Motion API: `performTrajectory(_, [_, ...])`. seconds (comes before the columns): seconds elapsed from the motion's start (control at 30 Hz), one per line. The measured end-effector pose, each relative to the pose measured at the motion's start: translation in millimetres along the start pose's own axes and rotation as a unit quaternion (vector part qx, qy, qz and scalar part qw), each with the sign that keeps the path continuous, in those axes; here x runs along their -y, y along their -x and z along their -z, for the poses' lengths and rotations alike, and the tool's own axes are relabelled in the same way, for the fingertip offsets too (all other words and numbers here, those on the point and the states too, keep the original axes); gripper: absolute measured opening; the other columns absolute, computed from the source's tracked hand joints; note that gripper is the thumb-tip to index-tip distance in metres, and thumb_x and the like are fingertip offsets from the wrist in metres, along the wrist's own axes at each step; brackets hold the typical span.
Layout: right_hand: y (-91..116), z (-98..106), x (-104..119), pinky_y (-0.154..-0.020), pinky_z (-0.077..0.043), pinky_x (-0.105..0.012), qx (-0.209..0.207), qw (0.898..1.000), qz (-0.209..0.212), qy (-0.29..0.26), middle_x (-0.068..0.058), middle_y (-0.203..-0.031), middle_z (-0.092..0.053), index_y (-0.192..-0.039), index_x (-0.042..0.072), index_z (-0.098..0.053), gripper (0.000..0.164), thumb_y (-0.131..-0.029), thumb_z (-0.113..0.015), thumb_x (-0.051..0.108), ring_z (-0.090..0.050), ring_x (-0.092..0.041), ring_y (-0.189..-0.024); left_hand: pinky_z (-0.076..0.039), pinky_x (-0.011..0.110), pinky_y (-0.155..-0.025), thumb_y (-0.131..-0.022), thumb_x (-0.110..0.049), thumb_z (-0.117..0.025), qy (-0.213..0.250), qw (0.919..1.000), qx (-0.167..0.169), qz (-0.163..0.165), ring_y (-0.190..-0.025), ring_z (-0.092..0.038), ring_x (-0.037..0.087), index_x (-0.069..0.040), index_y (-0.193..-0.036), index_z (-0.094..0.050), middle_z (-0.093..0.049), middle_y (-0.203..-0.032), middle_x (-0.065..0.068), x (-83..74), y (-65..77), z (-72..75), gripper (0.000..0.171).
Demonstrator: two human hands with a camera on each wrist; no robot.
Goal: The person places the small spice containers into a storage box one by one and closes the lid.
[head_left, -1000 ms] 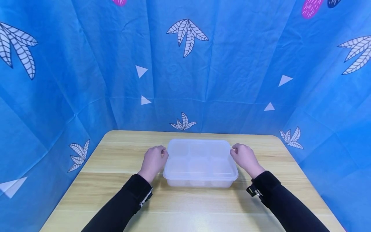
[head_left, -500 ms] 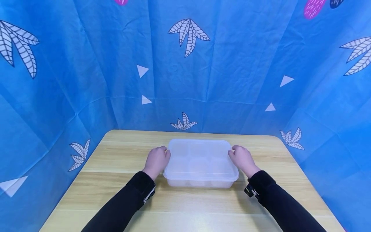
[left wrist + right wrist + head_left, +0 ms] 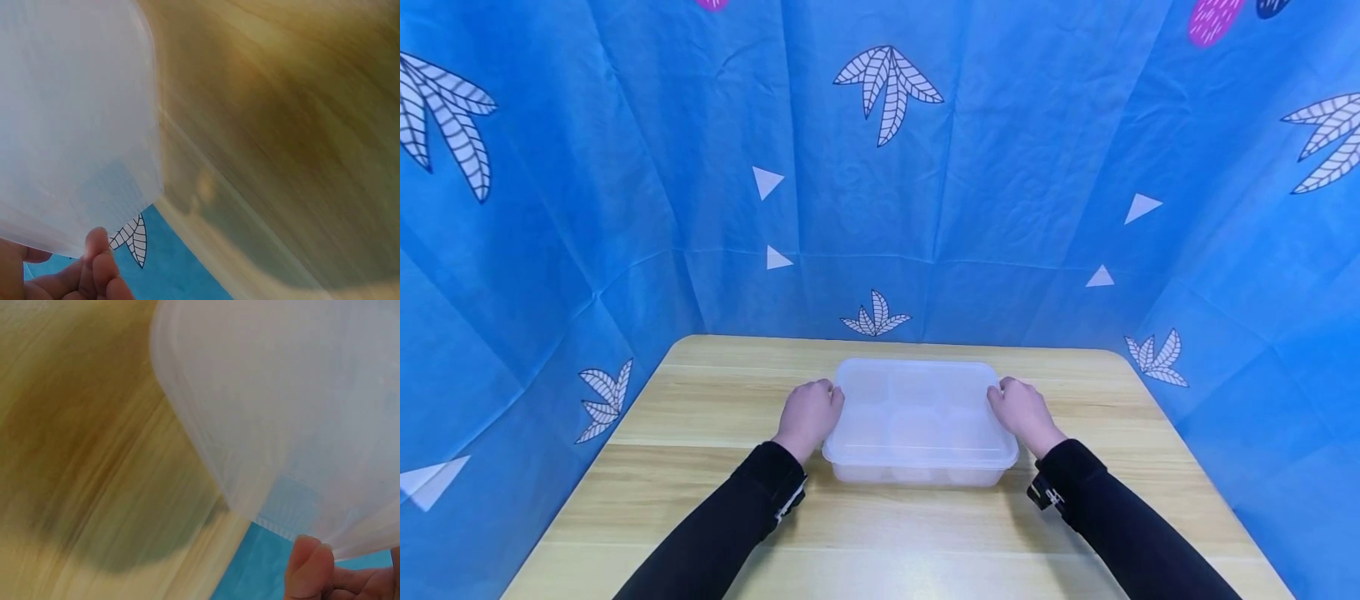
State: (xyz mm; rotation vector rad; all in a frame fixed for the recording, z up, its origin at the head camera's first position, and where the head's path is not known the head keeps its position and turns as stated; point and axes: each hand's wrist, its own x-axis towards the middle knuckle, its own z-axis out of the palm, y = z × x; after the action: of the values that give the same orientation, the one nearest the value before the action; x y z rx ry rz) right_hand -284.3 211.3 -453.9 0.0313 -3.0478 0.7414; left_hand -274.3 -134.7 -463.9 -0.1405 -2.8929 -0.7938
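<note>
A translucent white plastic food container (image 3: 917,477) stands on the table with its flat lid (image 3: 921,417) on top. Several compartments show faintly through the lid. My left hand (image 3: 807,414) is at the container's left side, with thumb and curled fingers at the lid's rim. On the right side, my right hand (image 3: 1022,413) pinches the opposite rim in the same way. Fingertips (image 3: 97,240) reach under the edge in the left wrist view. The right wrist view shows fingertips (image 3: 306,553) against the rim. Thumbs are mostly hidden in both wrist views.
The pale wood-grain table (image 3: 910,542) has rounded far corners. A blue cloth (image 3: 880,208) with white leaf and triangle prints surrounds it at the back and both sides. Black sleeves (image 3: 722,525) with wrist straps cover both forearms.
Both hands have moved slightly inward, closer onto the lid's left and right edges, and the fingers have settled on the rim. The container has stayed in place.
</note>
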Motion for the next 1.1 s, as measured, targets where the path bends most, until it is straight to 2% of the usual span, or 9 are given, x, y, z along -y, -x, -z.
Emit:
performTrajectory(0.07, [0.4,-2.2,-0.6,-0.095,-0.047,-0.057,-0.002,1.0,0.003,0.005,-0.034,-0.124,-0.06,-0.128,-0.015,-0.055,0.051,-0.106,-0.036,0.028,-0.057,-0.049,-0.113,-0.048,0.037,-0.063,-0.106,-0.025,-0.044,0.001,1.0,0.004,0.005,-0.064,-0.056,0.024,-0.002,-0.084,-0.066,-0.06,-0.071,0.009,0.0,-0.4,-1.2,0.038])
performTrajectory(0.13, [1.4,-4.6,-1.5,-0.094,-0.047,-0.057,-0.004,1.0,0.007,0.01,-0.034,-0.122,-0.06,-0.127,-0.014,-0.055,0.051,-0.106,-0.034,0.027,-0.058,-0.05,-0.111,-0.042,0.033,-0.056,-0.107,-0.027,-0.041,0.005,0.9998,0.012,0.013,-0.057,-0.049,0.022,-0.006,-0.077,-0.059,-0.05,-0.063,0.006,-0.3,-0.4,-2.6,0.041])
performTrajectory(0.33, [3.4,-8.9,-2.0,-0.084,-0.05,-0.055,-0.015,0.999,0.025,0.026,-0.031,-0.106,-0.064,-0.122,-0.014,-0.057,0.047,-0.107,-0.031,0.022,-0.063,-0.046,-0.098,-0.042,0.03,-0.053,-0.109,-0.029,-0.036,0.023,0.9986,0.032,0.036,-0.057,-0.05,0.021,-0.003,-0.089,-0.06,-0.05,-0.065,0.006,0.0,0.8,-6.1,0.04])
performTrajectory(0.47, [4.8,-9.9,-0.1,-0.083,-0.051,-0.056,-0.018,0.999,0.026,0.036,-0.03,-0.101,-0.064,-0.119,-0.015,-0.057,0.045,-0.107,-0.029,0.018,-0.064,-0.046,-0.095,-0.042,0.031,-0.053,-0.109,-0.029,-0.036,0.031,0.9979,0.038,0.044,-0.058,-0.049,0.021,-0.002,-0.092,-0.059,-0.049,-0.066,0.007,-1.2,2.6,-6.1,0.039])
performTrajectory(0.73, [5.4,-14.5,-2.9,-0.086,-0.051,-0.057,-0.019,0.999,0.024,0.022,-0.036,-0.11,-0.062,-0.13,-0.017,-0.048,0.047,-0.107,-0.025,0.016,-0.063,-0.048,-0.099,-0.04,0.03,-0.053,-0.109,-0.03,-0.037,0.041,0.9977,0.03,0.045,-0.059,-0.047,0.022,-0.004,-0.088,-0.054,-0.044,-0.067,0.005,1.2,2.5,-10.8,0.038])
performTrajectory(1.1, [5.6,-16.4,-4.4,-0.094,-0.048,-0.058,-0.021,0.999,0.024,0.0,-0.038,-0.119,-0.06,-0.134,-0.018,-0.046,0.049,-0.108,-0.024,0.017,-0.06,-0.05,-0.108,-0.042,0.031,-0.054,-0.11,-0.032,-0.036,0.069,0.9952,0.03,0.063,-0.062,-0.049,0.021,-0.005,-0.089,-0.053,-0.046,-0.069,0.006,2.4,3.7,-12.4,0.038])
